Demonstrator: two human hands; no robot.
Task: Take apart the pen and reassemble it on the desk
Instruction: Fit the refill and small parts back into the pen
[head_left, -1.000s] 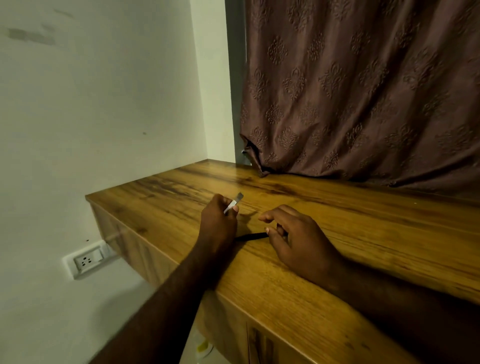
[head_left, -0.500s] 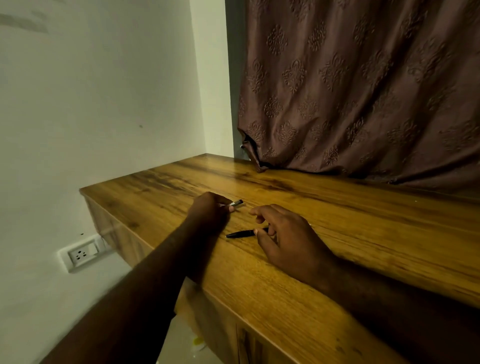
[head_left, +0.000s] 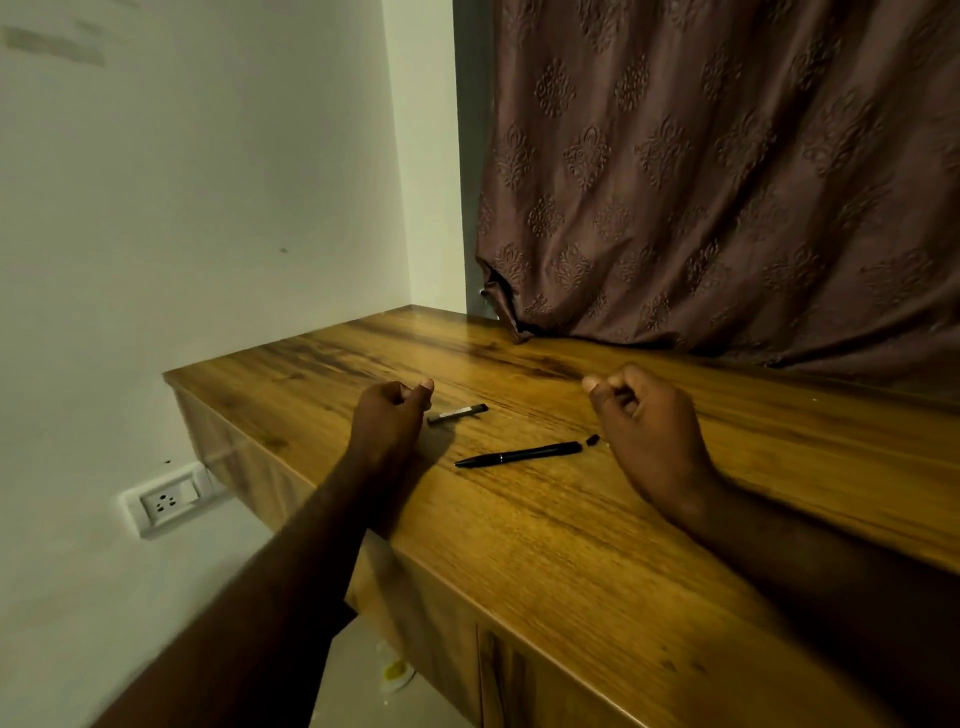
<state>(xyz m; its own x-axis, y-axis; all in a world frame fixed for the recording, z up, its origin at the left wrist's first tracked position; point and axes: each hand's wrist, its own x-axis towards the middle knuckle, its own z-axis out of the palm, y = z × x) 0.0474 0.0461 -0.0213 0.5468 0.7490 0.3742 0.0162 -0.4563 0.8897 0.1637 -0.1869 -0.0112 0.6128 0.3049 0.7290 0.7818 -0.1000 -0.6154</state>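
A black pen body (head_left: 519, 454) lies on the wooden desk (head_left: 571, 545) between my hands, tip pointing left. A small dark piece (head_left: 592, 440) lies just off its right end. A short silver and black pen part (head_left: 457, 413) lies apart from the body, farther back and to the left. My left hand (head_left: 392, 415) rests on the desk just left of that part, fingers curled, holding nothing. My right hand (head_left: 641, 415) hovers to the right of the pen body, fingers curled in, with nothing visible in it.
A brown patterned curtain (head_left: 727, 182) hangs down to the desk's back edge. The white wall (head_left: 182, 182) stands to the left, with a socket (head_left: 166, 501) below desk height. The desk's left edge drops off near my left forearm.
My left hand set the silver part down on the desk and let go. My right hand released the black pen body and drew away to the right.
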